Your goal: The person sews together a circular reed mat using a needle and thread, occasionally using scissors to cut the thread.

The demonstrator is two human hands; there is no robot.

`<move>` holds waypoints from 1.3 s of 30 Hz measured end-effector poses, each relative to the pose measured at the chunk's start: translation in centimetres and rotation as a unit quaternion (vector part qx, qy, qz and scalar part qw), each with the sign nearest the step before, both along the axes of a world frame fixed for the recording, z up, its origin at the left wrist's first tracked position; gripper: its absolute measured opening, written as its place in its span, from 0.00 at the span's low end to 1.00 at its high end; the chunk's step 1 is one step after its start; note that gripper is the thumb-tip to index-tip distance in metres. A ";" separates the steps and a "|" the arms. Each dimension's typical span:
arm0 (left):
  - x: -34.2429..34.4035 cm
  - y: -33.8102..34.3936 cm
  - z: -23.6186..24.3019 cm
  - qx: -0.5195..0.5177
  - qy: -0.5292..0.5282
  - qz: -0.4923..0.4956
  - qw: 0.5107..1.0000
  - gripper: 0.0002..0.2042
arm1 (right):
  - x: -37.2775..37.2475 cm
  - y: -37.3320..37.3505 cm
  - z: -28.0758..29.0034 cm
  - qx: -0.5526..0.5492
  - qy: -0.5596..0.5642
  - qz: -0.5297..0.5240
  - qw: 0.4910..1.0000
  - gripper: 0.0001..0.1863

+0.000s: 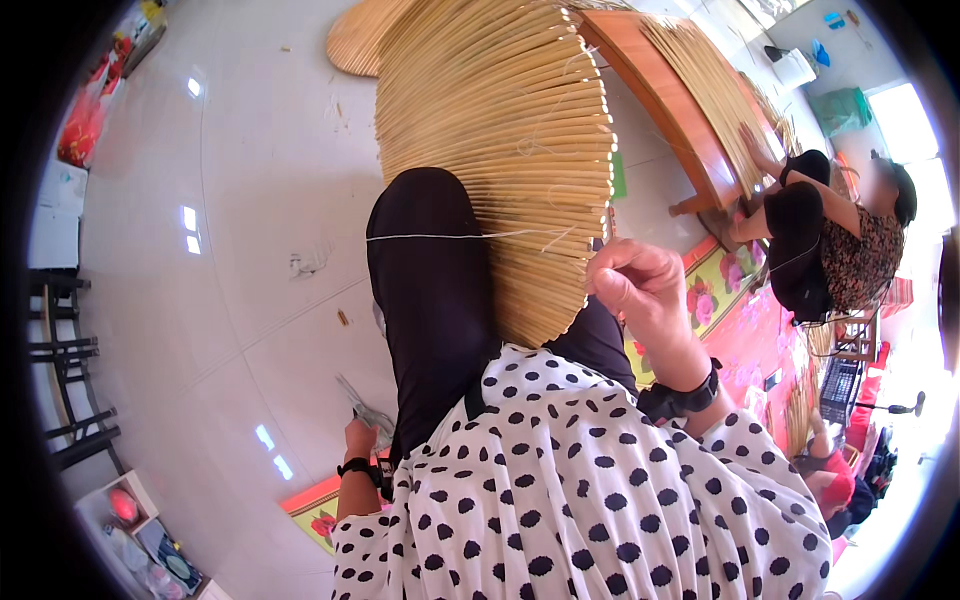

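Observation:
A long mat of thin yellow sticks (pixel 480 130), bound side by side, lies across my lap and stretches away from me. At its right edge is my right hand (pixel 640 285), thumb and forefinger closed together; what they pinch is too small to make out. A white thread (pixel 430 237) crosses my left knee onto the mat, and loose thread ends lie on the sticks. Low beside my left thigh, my left hand (pixel 360 437) is closed by a grey, pointed metal tool that looks like scissors (pixel 370 412). The fingers are partly hidden.
A wooden table (pixel 660 90) with more sticks (pixel 710 80) stands far right, where another person (pixel 860 230) sits working. Floral mats (pixel 710 290) cover part of the floor on the right. Black stools (pixel 70 350) and a white shelf (pixel 125 500) line the left side.

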State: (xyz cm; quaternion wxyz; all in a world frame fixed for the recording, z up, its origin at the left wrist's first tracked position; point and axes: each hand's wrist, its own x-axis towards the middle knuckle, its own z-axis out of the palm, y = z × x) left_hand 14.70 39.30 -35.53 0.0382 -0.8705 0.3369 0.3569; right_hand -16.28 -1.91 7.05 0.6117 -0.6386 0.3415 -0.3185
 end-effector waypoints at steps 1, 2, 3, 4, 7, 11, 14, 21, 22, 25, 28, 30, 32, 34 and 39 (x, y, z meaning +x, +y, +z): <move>1.3 -0.7 0.7 -0.003 -0.017 -0.015 1.000 0.21 | -0.2 0.0 0.0 0.065 -0.025 0.016 0.997 0.05; 3.0 -1.6 1.3 -0.005 -0.034 -0.030 0.999 0.21 | -0.3 -0.1 -0.1 0.092 -0.044 0.033 0.994 0.05; 6.2 -3.6 3.4 -0.155 -0.068 0.015 0.986 0.19 | -0.1 -0.1 -0.6 0.120 -0.068 0.050 0.989 0.05; 7.4 -7.0 6.6 -0.215 -0.078 0.058 0.972 0.17 | -0.4 0.0 -1.1 0.144 -0.085 0.060 0.984 0.05; 7.6 -17.9 20.6 -0.369 -0.013 0.125 0.921 0.12 | -0.6 0.7 -1.9 0.181 -0.118 0.065 0.974 0.04; 0.0 -26.1 37.6 -0.527 0.061 -0.073 0.845 0.14 | -0.6 1.8 -2.4 0.263 -0.148 0.118 0.946 0.04; -6.4 -28.4 42.1 -0.624 0.088 -0.332 0.702 0.19 | 0.3 2.4 -2.8 0.304 -0.154 0.154 0.927 0.05; -13.7 -32.0 42.5 -0.663 0.093 -0.446 0.595 0.12 | -0.4 4.0 -5.9 0.426 -0.291 0.177 0.838 0.04; -13.9 -32.4 42.2 -0.658 0.112 -0.447 0.596 0.11 | -0.8 4.1 -6.3 0.440 -0.305 0.175 0.826 0.04; -14.4 -33.0 42.0 -0.639 0.149 -0.452 0.604 0.10 | -1.6 4.5 -7.0 0.476 -0.341 0.186 0.789 0.04; -14.4 -33.5 42.8 -0.609 0.153 -0.447 0.637 0.09 | -2.2 4.0 -6.7 0.409 -0.291 0.178 0.846 0.04; -14.7 -34.1 43.1 -0.595 0.172 -0.435 0.654 0.09 | -2.8 3.4 -6.1 0.298 -0.247 0.165 0.907 0.06; -14.9 -34.8 43.1 -0.556 0.217 -0.445 0.668 0.09 | -3.8 2.7 -5.7 0.215 -0.216 0.175 0.936 0.07; -15.2 -35.2 43.4 -0.534 0.240 -0.454 0.672 0.09 | -4.9 2.1 -5.1 0.161 -0.162 0.189 0.955 0.08; -14.0 -35.1 44.2 -0.619 0.300 -0.217 0.693 0.15 | -8.4 -0.1 -4.7 0.062 -0.032 0.171 0.983 0.06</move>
